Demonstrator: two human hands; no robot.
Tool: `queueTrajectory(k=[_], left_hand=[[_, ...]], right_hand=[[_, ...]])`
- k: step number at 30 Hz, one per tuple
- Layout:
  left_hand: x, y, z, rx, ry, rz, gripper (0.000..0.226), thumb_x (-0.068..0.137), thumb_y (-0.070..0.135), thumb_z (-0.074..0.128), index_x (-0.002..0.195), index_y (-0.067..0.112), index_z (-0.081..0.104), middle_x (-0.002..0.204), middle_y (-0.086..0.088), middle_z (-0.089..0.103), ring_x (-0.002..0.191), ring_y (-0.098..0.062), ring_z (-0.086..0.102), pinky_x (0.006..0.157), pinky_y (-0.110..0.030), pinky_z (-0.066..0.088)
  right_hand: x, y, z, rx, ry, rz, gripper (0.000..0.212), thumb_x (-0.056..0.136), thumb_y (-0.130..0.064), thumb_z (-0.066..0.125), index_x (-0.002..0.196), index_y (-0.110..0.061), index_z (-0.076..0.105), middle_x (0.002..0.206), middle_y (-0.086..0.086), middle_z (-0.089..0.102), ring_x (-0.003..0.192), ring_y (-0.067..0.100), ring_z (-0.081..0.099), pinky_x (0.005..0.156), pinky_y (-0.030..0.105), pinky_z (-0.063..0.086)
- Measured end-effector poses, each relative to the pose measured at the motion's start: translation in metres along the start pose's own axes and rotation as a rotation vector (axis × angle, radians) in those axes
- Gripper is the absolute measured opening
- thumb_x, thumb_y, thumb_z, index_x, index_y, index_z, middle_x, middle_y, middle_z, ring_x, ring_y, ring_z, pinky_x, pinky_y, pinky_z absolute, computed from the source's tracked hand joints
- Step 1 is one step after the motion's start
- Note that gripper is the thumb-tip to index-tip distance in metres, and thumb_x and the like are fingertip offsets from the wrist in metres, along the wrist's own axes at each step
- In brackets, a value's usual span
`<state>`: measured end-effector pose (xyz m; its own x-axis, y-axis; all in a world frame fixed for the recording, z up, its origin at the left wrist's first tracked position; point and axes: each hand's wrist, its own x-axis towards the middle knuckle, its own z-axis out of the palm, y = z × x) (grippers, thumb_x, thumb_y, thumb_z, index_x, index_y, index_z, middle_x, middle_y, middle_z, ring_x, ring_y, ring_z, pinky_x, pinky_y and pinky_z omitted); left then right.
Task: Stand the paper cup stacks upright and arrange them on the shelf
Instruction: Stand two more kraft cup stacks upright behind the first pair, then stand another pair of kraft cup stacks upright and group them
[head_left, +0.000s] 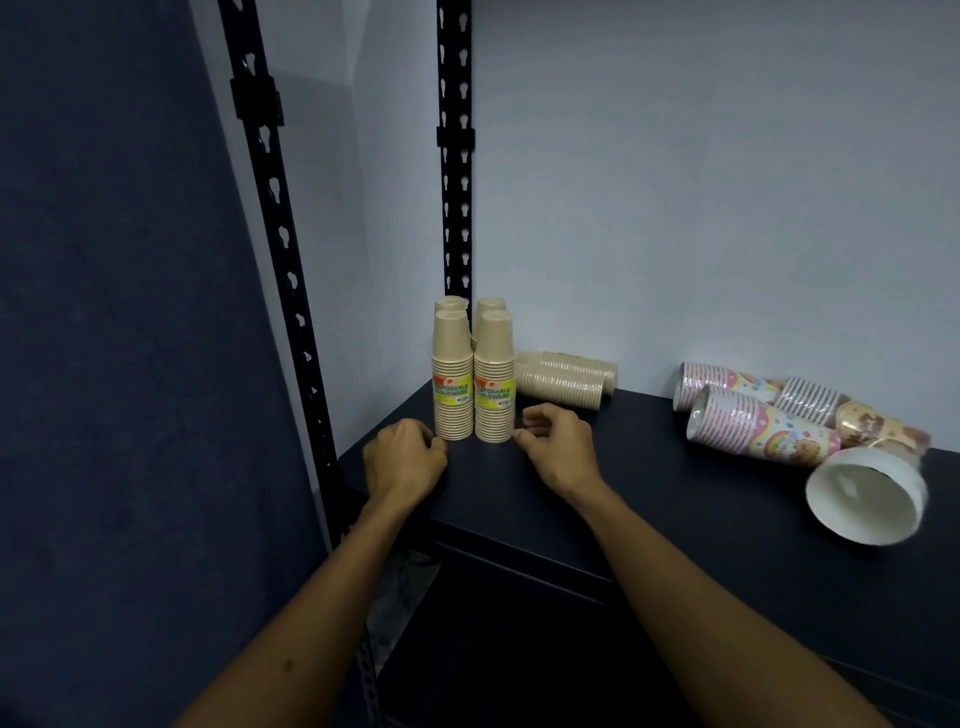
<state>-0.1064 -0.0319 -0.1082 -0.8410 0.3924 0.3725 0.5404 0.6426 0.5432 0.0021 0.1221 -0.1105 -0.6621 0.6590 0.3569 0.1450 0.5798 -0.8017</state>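
Note:
Several beige paper cup stacks stand upright in the back left corner of the dark shelf; the front left stack and front right stack carry yellow labels. My left hand sits at the base of the front left stack, fingers curled, fingertips touching it. My right hand is just right of the front right stack's base, fingers loosely curled, holding nothing. Two beige stacks lie on their sides behind my right hand. Pink patterned stacks lie tipped at the right.
A wide white paper bowl stack lies on its side near the shelf's right front. Black slotted uprights frame the left end of the shelf, with a pale wall behind. A lower shelf level is dimly visible beneath.

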Motion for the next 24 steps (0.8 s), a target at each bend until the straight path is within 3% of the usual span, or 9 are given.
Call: queueTrajectory(k=[4, 9, 17, 24], left_hand=[[-0.015, 0.004, 0.0, 0.123, 0.028, 0.073, 0.022, 0.084, 0.026, 0.052, 0.083, 0.014, 0.071, 0.084, -0.003, 0.07, 0.079, -0.023, 0.063, 0.073, -0.037, 0.054], [-0.041, 0.019, 0.005, 0.222, 0.024, 0.177, 0.023, 0.088, 0.026, 0.05, 0.082, 0.009, 0.064, 0.084, -0.006, 0.065, 0.074, -0.023, 0.06, 0.055, -0.03, 0.042], [-0.059, 0.074, 0.021, 0.148, -0.137, 0.349, 0.023, 0.09, 0.029, 0.048, 0.096, 0.011, 0.062, 0.099, -0.008, 0.065, 0.09, -0.029, 0.062, 0.068, -0.035, 0.047], [-0.027, 0.113, 0.057, -0.041, -0.272, 0.21, 0.029, 0.088, 0.032, 0.052, 0.101, 0.007, 0.059, 0.104, -0.009, 0.063, 0.097, -0.027, 0.058, 0.079, -0.036, 0.048]], right_hand=[[-0.012, 0.005, -0.017, -0.098, -0.02, 0.014, 0.033, 0.088, -0.016, 0.066, 0.12, -0.008, 0.063, 0.115, 0.004, 0.067, 0.101, 0.011, 0.061, 0.086, 0.017, 0.043], [-0.022, 0.011, -0.04, -0.179, -0.019, 0.035, 0.028, 0.09, -0.018, 0.063, 0.117, -0.01, 0.065, 0.112, 0.005, 0.068, 0.1, 0.013, 0.061, 0.083, 0.018, 0.043], [-0.02, 0.037, -0.088, -0.216, 0.093, 0.087, 0.026, 0.088, -0.016, 0.063, 0.114, -0.009, 0.067, 0.111, 0.006, 0.069, 0.095, 0.013, 0.06, 0.083, 0.019, 0.041], [0.013, 0.055, -0.096, -0.179, 0.147, 0.118, 0.029, 0.089, -0.015, 0.063, 0.117, -0.007, 0.064, 0.117, 0.008, 0.067, 0.105, 0.019, 0.061, 0.089, 0.023, 0.044]])
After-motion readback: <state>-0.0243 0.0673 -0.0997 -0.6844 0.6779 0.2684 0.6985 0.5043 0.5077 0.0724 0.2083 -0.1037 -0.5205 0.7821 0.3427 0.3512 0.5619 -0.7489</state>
